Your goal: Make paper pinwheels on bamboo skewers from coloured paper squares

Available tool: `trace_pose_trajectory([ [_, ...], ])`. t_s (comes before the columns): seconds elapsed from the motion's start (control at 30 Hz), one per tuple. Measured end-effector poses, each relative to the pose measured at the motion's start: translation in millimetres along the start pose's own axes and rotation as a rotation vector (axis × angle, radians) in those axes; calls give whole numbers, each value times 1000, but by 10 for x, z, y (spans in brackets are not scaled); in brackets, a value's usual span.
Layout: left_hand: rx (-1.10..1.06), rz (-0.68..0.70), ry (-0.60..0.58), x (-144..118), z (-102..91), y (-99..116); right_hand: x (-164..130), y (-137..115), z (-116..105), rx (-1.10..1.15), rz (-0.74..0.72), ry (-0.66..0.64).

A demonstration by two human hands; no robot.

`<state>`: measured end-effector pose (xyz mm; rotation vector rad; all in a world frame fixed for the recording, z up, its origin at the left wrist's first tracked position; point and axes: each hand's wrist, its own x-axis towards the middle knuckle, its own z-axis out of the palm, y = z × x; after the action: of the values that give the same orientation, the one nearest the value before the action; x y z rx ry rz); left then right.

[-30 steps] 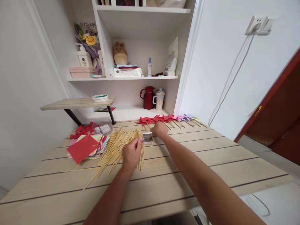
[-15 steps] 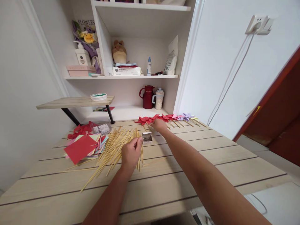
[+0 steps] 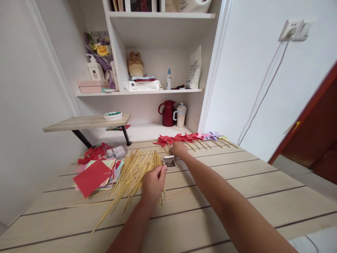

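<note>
My left hand (image 3: 154, 182) rests on a loose pile of thin wooden sticks (image 3: 131, 174) on the wooden table (image 3: 237, 196), thumb and fingers pinched on the far end of a stick. My right hand (image 3: 178, 148) reaches further back, knuckles up. It lies over the stick of the nearest red paper pinwheel in a row of pinwheels (image 3: 192, 137), and its fingertips are hidden. A small open box of pins (image 3: 169, 162) sits between the two hands.
A stack of coloured paper squares (image 3: 96, 172), red on top, lies left of the sticks, with a clear packet (image 3: 116, 152) behind. A small raised shelf (image 3: 86, 123) holds a tape roll. A red jug (image 3: 167, 113) and a mug (image 3: 180, 115) stand in the shelving behind.
The view has shifted a little. My right hand edged slightly further towards the pinwheels; my left hand stays pinched on the stick ends.
</note>
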<state>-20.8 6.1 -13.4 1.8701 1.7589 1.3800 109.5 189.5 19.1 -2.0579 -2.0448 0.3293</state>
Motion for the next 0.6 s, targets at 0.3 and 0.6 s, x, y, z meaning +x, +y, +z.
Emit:
trace_pose_trajectory([
  [0.3, 118, -76, -328, 17, 14, -44, -16, 50, -90, 11, -15, 90],
  [0.6, 133, -58, -382, 15, 5, -13, -49, 64, -86, 43, 4, 107],
])
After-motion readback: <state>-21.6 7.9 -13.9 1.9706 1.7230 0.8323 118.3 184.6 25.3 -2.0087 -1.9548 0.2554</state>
